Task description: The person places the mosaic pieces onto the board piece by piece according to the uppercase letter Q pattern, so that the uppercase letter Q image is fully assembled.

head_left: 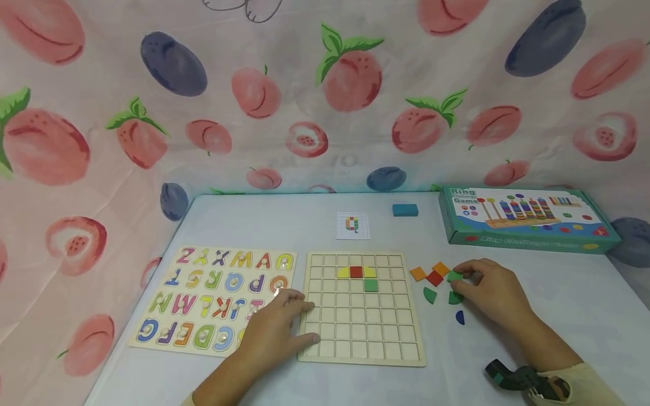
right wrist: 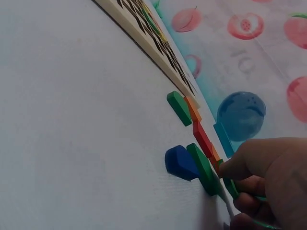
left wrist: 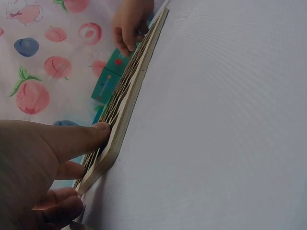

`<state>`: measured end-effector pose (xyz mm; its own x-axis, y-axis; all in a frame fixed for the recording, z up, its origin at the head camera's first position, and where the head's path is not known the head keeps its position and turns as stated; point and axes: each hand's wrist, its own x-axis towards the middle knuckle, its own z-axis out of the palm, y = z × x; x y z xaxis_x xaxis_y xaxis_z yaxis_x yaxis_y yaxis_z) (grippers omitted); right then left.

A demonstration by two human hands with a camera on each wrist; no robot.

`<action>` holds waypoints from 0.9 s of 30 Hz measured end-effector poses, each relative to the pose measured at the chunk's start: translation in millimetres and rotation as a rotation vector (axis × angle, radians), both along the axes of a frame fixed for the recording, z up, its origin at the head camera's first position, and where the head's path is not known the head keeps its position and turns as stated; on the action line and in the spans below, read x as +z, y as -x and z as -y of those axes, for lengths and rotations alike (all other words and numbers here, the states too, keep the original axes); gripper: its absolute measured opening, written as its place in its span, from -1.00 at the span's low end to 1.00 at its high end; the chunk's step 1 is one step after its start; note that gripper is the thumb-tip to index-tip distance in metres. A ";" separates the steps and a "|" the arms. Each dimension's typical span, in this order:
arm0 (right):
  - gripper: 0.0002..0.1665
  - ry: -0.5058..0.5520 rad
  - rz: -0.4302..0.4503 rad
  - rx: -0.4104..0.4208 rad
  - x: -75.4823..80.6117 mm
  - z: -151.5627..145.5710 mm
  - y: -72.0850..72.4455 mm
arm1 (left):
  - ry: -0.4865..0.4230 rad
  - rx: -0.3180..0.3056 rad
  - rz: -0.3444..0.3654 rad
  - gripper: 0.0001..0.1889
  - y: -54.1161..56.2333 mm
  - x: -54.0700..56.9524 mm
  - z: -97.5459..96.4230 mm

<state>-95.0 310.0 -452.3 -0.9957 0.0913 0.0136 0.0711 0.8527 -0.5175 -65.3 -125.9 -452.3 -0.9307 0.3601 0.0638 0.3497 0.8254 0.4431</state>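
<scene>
My right hand (head_left: pixel 495 290) pinches a green square tile (head_left: pixel 454 276) between thumb and fingertips; in the right wrist view the fingers partly hide it. Close by lie a red tile (head_left: pixel 434 278), two orange tiles (head_left: pixel 418 274), two green quarter-round pieces (head_left: pixel 429 295) and a blue half-round piece (head_left: pixel 460 317). The left hand (head_left: pixel 271 330) rests at the left edge of the wooden grid board (head_left: pixel 355 332), its thumb touching the rim in the left wrist view. Upper cells of the board hold two yellow pieces (head_left: pixel 343 272), a red square (head_left: pixel 356 272) and a green square (head_left: pixel 371 285).
Behind the grid board lie a pattern card (head_left: pixel 361 233) and a blue block (head_left: pixel 405 210). The ring game box (head_left: pixel 528 220) stands at the back right. An alphabet puzzle board (head_left: pixel 170 282) lies on the left, partly under my left hand.
</scene>
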 end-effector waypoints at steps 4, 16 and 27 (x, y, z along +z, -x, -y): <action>-0.65 0.023 -0.031 0.012 1.4 2.2 1.0 | 0.002 -0.002 -0.004 -0.43 0.5 -0.5 0.1; -0.72 0.123 -0.082 0.106 12.2 25.6 7.0 | -0.004 -0.008 -0.015 -0.44 0.8 -1.5 0.9; -0.69 0.212 -0.165 0.305 -1.4 62.1 8.4 | -0.012 -0.016 -0.018 -0.44 -0.3 1.4 1.0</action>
<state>-103.4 247.9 -453.7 -0.9635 -0.1904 0.1880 -0.2675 0.6947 -0.6677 -65.0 -126.9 -450.9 -0.9235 0.3742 0.0846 0.3708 0.8141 0.4469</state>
